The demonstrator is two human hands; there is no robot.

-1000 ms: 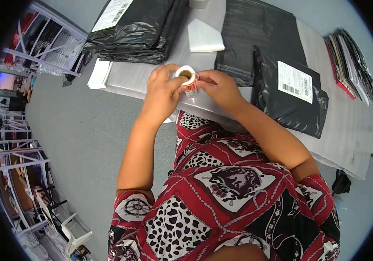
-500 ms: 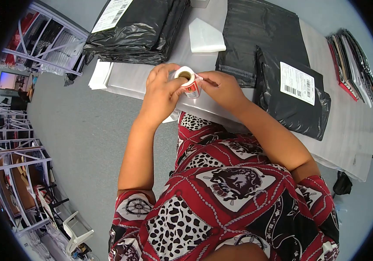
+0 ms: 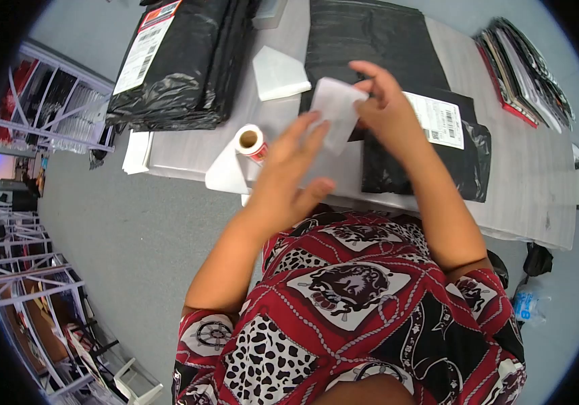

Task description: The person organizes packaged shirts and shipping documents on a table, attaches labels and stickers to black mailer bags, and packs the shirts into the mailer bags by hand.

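A small whitish slip (image 3: 335, 113) hangs between my hands above the table, blurred by motion. My right hand (image 3: 387, 108) pinches its upper right edge. Against its lower left side are the fingers of my left hand (image 3: 291, 172), spread apart, with the thumb held away. The label roll (image 3: 251, 142), with red print and a brown core, stands upright on the table left of my left hand, a white strip beside it. Below and right of my right hand lies a black plastic parcel (image 3: 475, 158) with a white barcode label.
A pile of black parcels (image 3: 195, 74) fills the table's left side. Flat black bags (image 3: 370, 34) and a folded white paper (image 3: 279, 73) lie at the back. Folded garments (image 3: 522, 74) are at the right. Racks (image 3: 33, 290) and a white chair (image 3: 134, 385) are at far left.
The roll, held in both hands before, now stands on the table. My hands have moved right, to the whitish slip. The view has turned, bringing a bottle into sight at lower right.
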